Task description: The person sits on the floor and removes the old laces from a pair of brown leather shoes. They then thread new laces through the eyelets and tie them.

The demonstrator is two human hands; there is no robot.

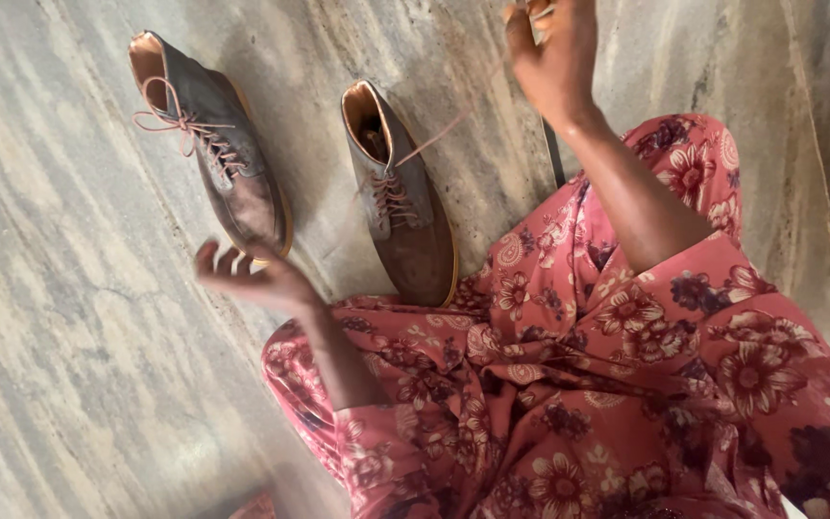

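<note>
Shoelace (434, 135), pinkish and thin, runs taut from the eyelets of the right boot (403, 207) up to the right hand (554, 58), whose fingers pinch its end near the top edge. The left hand (256, 279) hangs released, palm up, by the toe of the left boot (218, 144), which stands laced on the stone floor (69, 336). Pulling straight along the eyelets keeps the lace even.

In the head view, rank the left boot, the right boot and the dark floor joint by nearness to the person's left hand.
From the left hand:
1. Left boot, its toe right beside the fingers.
2. Right boot, a little off toward the middle.
3. Dark floor joint, past the right boot, below the right hand.
</note>
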